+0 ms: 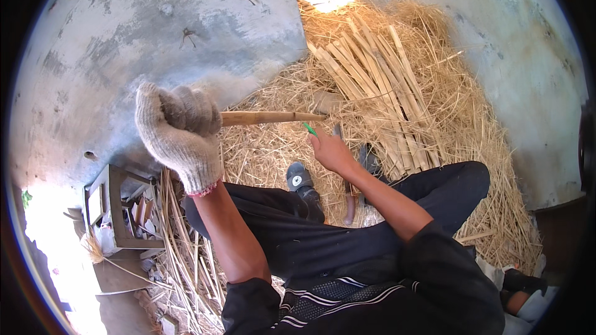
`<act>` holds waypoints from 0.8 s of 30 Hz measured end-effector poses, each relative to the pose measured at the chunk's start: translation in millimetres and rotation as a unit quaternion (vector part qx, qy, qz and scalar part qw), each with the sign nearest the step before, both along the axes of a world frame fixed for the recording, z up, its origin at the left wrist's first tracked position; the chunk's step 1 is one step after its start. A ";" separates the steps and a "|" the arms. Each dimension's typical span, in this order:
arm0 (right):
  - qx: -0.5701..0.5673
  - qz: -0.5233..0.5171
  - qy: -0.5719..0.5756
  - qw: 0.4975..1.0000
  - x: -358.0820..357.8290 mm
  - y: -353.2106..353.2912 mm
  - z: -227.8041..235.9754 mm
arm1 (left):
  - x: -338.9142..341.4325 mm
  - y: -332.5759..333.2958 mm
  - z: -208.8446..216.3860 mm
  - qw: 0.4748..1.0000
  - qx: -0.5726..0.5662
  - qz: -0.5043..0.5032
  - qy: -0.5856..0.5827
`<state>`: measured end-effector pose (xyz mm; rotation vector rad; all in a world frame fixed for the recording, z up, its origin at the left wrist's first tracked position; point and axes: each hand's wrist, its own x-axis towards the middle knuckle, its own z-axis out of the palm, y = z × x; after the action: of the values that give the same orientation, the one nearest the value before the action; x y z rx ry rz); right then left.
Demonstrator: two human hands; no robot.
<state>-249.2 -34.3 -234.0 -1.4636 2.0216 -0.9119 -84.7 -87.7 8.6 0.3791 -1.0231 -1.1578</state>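
My left hand (pixel 180 130), in a thick off-white knitted glove, is closed in a fist around one end of a pale bamboo strip (pixel 267 117). The strip points to the right, roughly level, and narrows at its far end. Near that tip is my bare right hand (pixel 334 154), its fingers closed on a thin green object (pixel 308 128). Most of that object is hidden in the fingers, so its kind is unclear. Below, between my feet, lies a long tool with a wooden handle (pixel 349 209) and a narrow dark upper part.
Split bamboo strips (pixel 388 96) lie bundled on straw (pixel 459 99) ahead to the right. A dark shoe (pixel 298 177) shows beneath my hands. At left stand a wooden frame (pixel 115 211) with scraps and more thin strips (pixel 186 260). Worn plaster walls (pixel 217 18) enclose the corner.
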 end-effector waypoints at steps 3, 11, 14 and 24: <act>-0.006 0.041 0.003 0.999 -3.1 0.6 5.7 | 6.9 1.6 -2.9 1.000 0.016 -0.012 0.013; 0.073 0.062 0.099 0.990 -32.6 -6.5 -89.2 | 12.0 3.8 -7.3 0.997 -0.069 -0.039 -0.021; 0.112 0.052 0.052 0.991 -5.0 8.3 -34.3 | 1.3 5.7 -8.7 0.999 -0.030 -0.017 0.015; 0.016 0.054 -0.055 0.997 -12.9 23.4 88.0 | 23.2 -2.9 -24.3 0.992 -0.106 -0.065 0.000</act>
<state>-262.1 -10.9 -146.0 -1.4573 1.8502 -0.8920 -61.5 -90.6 -15.7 0.1463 -1.1727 -1.1518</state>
